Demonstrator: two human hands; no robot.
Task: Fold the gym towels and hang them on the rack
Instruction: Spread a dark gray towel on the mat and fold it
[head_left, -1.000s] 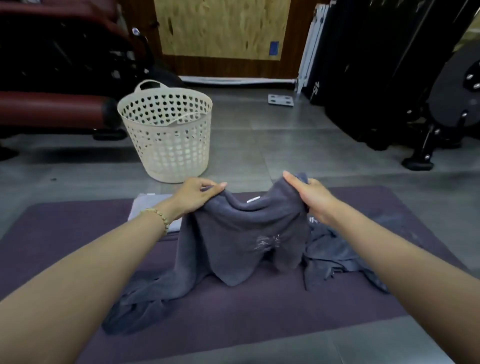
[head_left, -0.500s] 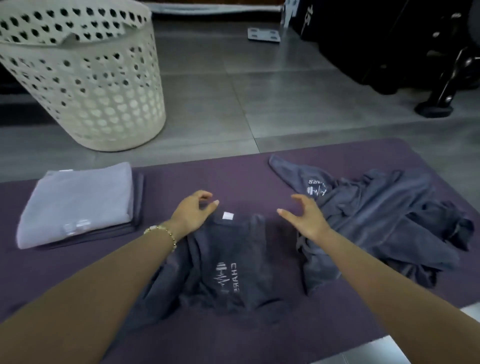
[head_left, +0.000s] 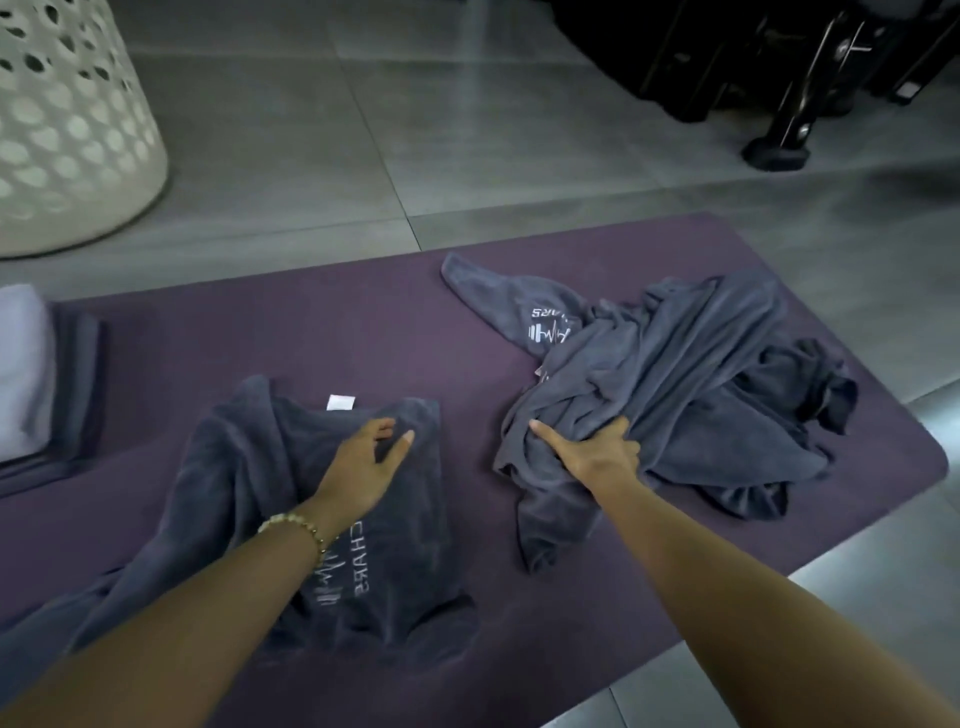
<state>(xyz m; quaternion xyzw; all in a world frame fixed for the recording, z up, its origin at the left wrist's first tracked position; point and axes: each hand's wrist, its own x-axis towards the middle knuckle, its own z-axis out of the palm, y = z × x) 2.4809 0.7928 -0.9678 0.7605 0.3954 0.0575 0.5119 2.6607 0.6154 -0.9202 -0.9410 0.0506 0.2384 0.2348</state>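
**On the mat (head_left: 337, 322): left hand (head_left: 363, 467) resting, right hand (head_left: 597, 452) gripping**

The left hand's fingers (head_left: 385, 430) lie relaxed and slightly apart on the near towel (head_left: 244, 467), just short of its white tag (head_left: 341, 402). A bracelet (head_left: 296, 522) circles the wrist. The right hand's fingers (head_left: 621, 434) are clamped into the crumpled heap of towels (head_left: 701, 374) to the right, thumb stretched leftward. Both lie on the purple mat, apart. At the left edge sit folded towels (head_left: 31, 374), and a white basket (head_left: 67, 130) stands on the tiled floor (head_left: 467, 130), far left.
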